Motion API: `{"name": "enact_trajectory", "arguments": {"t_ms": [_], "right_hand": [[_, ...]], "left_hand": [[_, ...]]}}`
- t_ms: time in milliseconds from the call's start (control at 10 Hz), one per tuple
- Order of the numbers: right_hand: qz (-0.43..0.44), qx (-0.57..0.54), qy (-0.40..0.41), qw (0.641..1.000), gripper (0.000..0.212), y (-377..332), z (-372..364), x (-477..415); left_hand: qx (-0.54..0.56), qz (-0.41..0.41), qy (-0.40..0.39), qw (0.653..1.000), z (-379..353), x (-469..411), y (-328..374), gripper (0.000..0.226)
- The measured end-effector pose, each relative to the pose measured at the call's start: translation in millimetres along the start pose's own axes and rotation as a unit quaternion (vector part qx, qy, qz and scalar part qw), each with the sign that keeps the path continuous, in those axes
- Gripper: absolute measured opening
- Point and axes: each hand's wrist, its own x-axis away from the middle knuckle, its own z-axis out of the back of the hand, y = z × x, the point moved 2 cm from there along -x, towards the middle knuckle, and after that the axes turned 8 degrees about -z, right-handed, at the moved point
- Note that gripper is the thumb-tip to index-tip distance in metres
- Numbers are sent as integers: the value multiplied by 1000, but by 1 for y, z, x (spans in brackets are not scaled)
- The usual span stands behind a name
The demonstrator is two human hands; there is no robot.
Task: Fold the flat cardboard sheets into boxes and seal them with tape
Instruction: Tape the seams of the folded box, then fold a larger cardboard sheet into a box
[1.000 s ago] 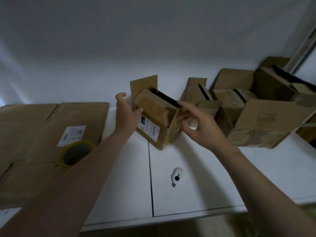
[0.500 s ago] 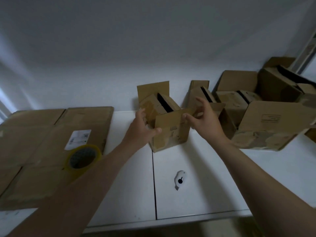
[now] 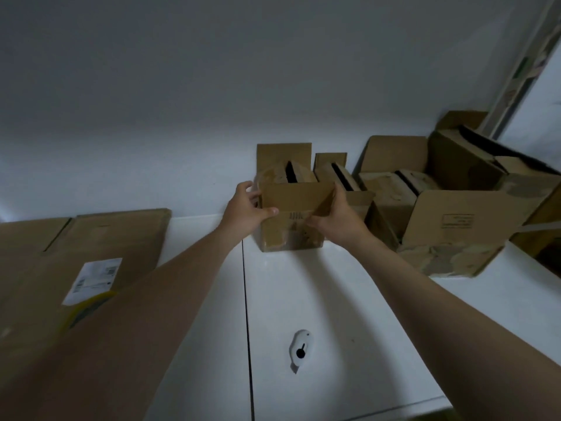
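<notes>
A small brown cardboard box point(image 3: 290, 202) stands upright at the back of the white table point(image 3: 334, 299), against the wall, its top flaps partly open. My left hand point(image 3: 246, 212) grips its left front corner, thumb across the front face. My right hand point(image 3: 334, 215) grips the right front corner. Flat cardboard sheets point(image 3: 60, 253) with a white label lie on the left. A roll of yellow tape point(image 3: 88, 308) sits on them, mostly hidden behind my left forearm.
Several folded boxes point(image 3: 449, 226) crowd the back right of the table, right beside the held box. A small white cutter point(image 3: 300, 349) lies near the front centre. A seam point(image 3: 247, 314) runs down the tabletop.
The box has turned to face me squarely and moved back against the wall. Both hands now grip its front corners; a second ago the right hand hovered beside it.
</notes>
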Motion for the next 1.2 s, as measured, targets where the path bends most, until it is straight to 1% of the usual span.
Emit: {"name": "enact_trajectory", "arguments": {"t_ms": [100, 200, 300, 400, 500, 600, 700, 800, 900, 1000, 1100, 1200], "right_hand": [[-8, 27, -5, 1000, 107, 1, 6, -1], [-17, 94, -14, 995, 102, -2, 10, 11], [-46, 210, 12, 976, 98, -15, 11, 30], [-72, 278, 23, 958, 100, -36, 9, 57], [-76, 294, 8, 953, 96, -51, 2, 85], [-27, 321, -12, 947, 74, -71, -25, 114], [46, 354, -53, 933, 62, -89, -70, 143], [80, 340, -130, 928, 79, -99, -114, 164], [134, 365, -171, 905, 70, -104, -172, 176], [167, 398, -209, 877, 63, -105, -227, 179], [173, 449, -235, 845, 60, -99, -270, 182], [190, 456, -190, 848, 40, -94, -287, 180]], "left_hand": [[-66, -23, -20, 997, 11, 5, 3, 88], [-182, -52, -36, 981, 34, 21, 1, 86], [-299, -64, -52, 951, 62, 49, 5, 82], [-362, -74, -69, 927, 90, 83, 16, 80], [-397, -63, -94, 911, 116, 135, 29, 76], [-421, -44, -108, 899, 144, 164, 26, 75], [-440, -3, -116, 890, 174, 195, 16, 77], [-430, 42, -102, 896, 206, 224, 8, 74], [-420, 53, -114, 899, 237, 251, -12, 72], [-403, 70, -115, 905, 256, 270, -32, 46], [-349, 53, -118, 928, 255, 289, -51, 13], [-324, 67, -148, 932, 250, 298, -77, 31]]}}
